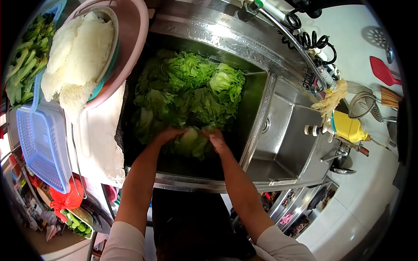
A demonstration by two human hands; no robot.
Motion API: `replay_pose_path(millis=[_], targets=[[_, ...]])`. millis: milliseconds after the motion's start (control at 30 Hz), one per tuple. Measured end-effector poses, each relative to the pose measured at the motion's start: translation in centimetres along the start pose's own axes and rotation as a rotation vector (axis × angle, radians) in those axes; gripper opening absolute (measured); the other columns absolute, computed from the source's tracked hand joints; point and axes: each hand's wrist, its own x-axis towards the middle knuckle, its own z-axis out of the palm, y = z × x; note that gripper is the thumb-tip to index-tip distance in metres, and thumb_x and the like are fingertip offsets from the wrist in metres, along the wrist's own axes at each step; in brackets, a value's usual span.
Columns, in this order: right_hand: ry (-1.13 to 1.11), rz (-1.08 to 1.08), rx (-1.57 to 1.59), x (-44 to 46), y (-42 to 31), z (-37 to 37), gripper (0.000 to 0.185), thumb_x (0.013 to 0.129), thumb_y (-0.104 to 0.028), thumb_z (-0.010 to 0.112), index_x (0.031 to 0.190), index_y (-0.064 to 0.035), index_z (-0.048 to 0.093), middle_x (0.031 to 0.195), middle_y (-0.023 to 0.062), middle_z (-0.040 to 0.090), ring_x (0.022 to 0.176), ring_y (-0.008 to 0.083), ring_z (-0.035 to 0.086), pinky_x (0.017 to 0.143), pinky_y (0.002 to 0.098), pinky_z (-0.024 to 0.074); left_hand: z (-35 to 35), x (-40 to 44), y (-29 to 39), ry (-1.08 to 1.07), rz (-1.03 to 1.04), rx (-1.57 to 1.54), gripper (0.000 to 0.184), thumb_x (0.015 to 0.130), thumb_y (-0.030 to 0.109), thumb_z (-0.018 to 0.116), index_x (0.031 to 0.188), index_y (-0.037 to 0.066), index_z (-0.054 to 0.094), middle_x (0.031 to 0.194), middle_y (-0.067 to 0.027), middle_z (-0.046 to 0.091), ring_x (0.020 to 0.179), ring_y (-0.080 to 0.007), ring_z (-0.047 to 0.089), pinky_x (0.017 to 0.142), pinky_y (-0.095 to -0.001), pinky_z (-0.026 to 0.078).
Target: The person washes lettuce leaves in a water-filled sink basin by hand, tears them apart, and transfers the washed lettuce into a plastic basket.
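Note:
Leafy green lettuce [187,98] fills much of the large steel sink basin [254,102], lying in dark water. Near the basin's front side, a paler lettuce head [191,144] sits between my two hands. My left hand [169,135] grips it from the left, fingers pointing inward and partly lost among the leaves. On the other side, my right hand [215,138] holds the same head, its fingertips hidden by leaves and water.
On the right is a smaller steel basin [285,130], with a tap pipe [296,41] and a yellow bottle [348,127] beyond. At left stand a pink tub [138,39], white noodle-like food [80,52] in a bowl, and a blue basket [41,143].

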Motion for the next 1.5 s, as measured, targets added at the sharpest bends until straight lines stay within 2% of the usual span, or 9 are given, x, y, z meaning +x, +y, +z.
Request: replay_pose_path(millis=[233, 333, 500, 667, 767, 967, 1067, 1167, 1500], targets=[[0.322, -0.268, -0.668, -3.3, -5.2, 4.1, 0.035, 0.079, -0.018, 0.075, 0.100, 0.0043, 0.060, 0.095, 0.0121, 0.064, 0.089, 0.0200, 0.061, 0.076, 0.0375, 0.0489, -1.0, 1.5, -1.1, 0.100, -0.014, 0.108, 0.088, 0.068, 0.066, 0.074, 0.125, 0.001, 0.060, 0.130, -0.0199, 0.057, 0.117, -0.0316, 0.055, 0.098, -0.0399, 0.042], [0.115, -0.302, -0.441, -3.6, -5.2, 5.2, 0.047, 0.075, -0.029, 0.078, 0.106, 0.0022, 0.061, 0.100, 0.0133, 0.065, 0.092, 0.0232, 0.062, 0.079, 0.0388, 0.0491, -0.3, 3.7, -2.8, 0.218, 0.091, 0.282, 0.072, 0.070, 0.055, 0.077, 0.114, -0.002, 0.065, 0.109, -0.0151, 0.065, 0.096, -0.0271, 0.061, 0.084, -0.0381, 0.047], [0.098, -0.285, -0.913, -2.4, -3.2, 7.7, 0.073, 0.068, -0.056, 0.078, 0.108, 0.0031, 0.062, 0.101, 0.0183, 0.066, 0.091, 0.0319, 0.065, 0.075, 0.0424, 0.0493, 0.0, 2.1, -1.4, 0.050, 0.115, 0.113, 0.061, 0.072, 0.045, 0.078, 0.110, -0.001, 0.068, 0.098, -0.0096, 0.069, 0.083, -0.0223, 0.062, 0.075, -0.0355, 0.049], [-0.255, -0.189, -0.509, -2.9, -5.5, 7.6, 0.082, 0.069, -0.051, 0.079, 0.126, 0.0031, 0.055, 0.118, 0.0208, 0.061, 0.104, 0.0336, 0.061, 0.084, 0.0442, 0.0485, -0.9, 3.3, -4.5, -0.190, 0.083, -0.158, 0.060, 0.079, 0.046, 0.073, 0.121, 0.005, 0.065, 0.125, -0.0105, 0.062, 0.115, -0.0255, 0.055, 0.102, -0.0365, 0.037], [-0.129, -0.031, -0.612, -2.5, -5.1, 4.8, 0.068, 0.073, -0.033, 0.076, 0.127, 0.0009, 0.053, 0.117, 0.0141, 0.060, 0.104, 0.0265, 0.057, 0.087, 0.0396, 0.0454, -0.8, 1.6, -3.0, -0.070, 0.013, -0.174, 0.055, 0.077, 0.039, 0.077, 0.115, 0.000, 0.066, 0.109, -0.0072, 0.067, 0.096, -0.0174, 0.059, 0.085, -0.0307, 0.045], [-0.311, 0.144, -0.504, -4.2, -8.0, 3.9, 0.088, 0.077, -0.037, 0.074, 0.146, -0.0009, 0.033, 0.144, 0.0204, 0.040, 0.126, 0.0378, 0.044, 0.100, 0.0488, 0.0396, 0.0, -0.5, 0.0, -0.169, 0.203, 0.035, 0.060, 0.076, 0.050, 0.075, 0.114, 0.005, 0.069, 0.116, -0.0105, 0.066, 0.105, -0.0224, 0.059, 0.095, -0.0349, 0.041], [-0.061, -0.037, -0.647, -2.9, -5.6, 4.2, 0.058, 0.076, -0.026, 0.070, 0.126, -0.0003, 0.055, 0.113, 0.0109, 0.060, 0.096, 0.0232, 0.056, 0.085, 0.0383, 0.0442, -0.2, -0.8, 0.9, -0.089, -0.045, 0.115, 0.058, 0.075, 0.048, 0.076, 0.112, 0.004, 0.070, 0.113, -0.0112, 0.067, 0.100, -0.0224, 0.060, 0.093, -0.0356, 0.042], [0.250, 0.059, -0.457, -5.7, -8.4, 5.1, 0.062, 0.078, -0.028, 0.070, 0.131, -0.0005, 0.052, 0.114, 0.0117, 0.061, 0.098, 0.0260, 0.057, 0.087, 0.0382, 0.0445, -0.8, 4.0, -5.1, -0.027, 0.084, -0.118, 0.056, 0.074, 0.050, 0.076, 0.106, 0.004, 0.072, 0.108, -0.0112, 0.068, 0.099, -0.0223, 0.060, 0.092, -0.0349, 0.043], [-0.011, -0.020, -0.423, -2.2, -3.2, 1.5, 0.083, 0.079, -0.039, 0.074, 0.140, 0.0044, 0.039, 0.130, 0.0162, 0.057, 0.115, 0.0286, 0.055, 0.095, 0.0376, 0.0437, -0.4, 2.9, -2.3, 0.103, -0.018, 0.346, 0.049, 0.072, 0.039, 0.075, 0.100, -0.002, 0.069, 0.093, -0.0160, 0.070, 0.082, -0.0281, 0.064, 0.076, -0.0397, 0.050]])
